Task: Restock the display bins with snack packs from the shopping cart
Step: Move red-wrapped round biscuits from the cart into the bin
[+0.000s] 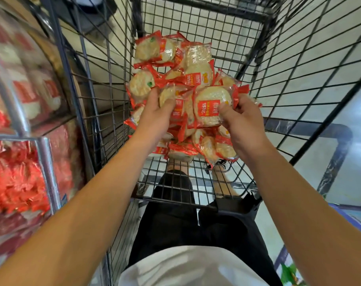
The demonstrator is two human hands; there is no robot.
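Observation:
A black wire shopping cart (pixel 282 83) holds a heap of red-and-clear snack packs (pixel 188 65) with round rice crackers inside. Both my hands reach into the cart. My left hand (pixel 155 118) grips a bunch of packs (pixel 171 98) at the left of the heap. My right hand (pixel 243 124) grips a bunch of packs, its thumb pressing on the front pack (pixel 210 108) with the red label. More packs (pixel 198 147) lie under my hands on the cart floor. Clear display bins (pixel 21 166) at the left hold red packs.
The bins' metal frame (pixel 45 162) stands close against the cart's left wall. My dark trousers (pixel 188 223) and a shoe (pixel 220 164) show below the cart's near end. A dark bar (pixel 332 157) and pale floor lie to the right.

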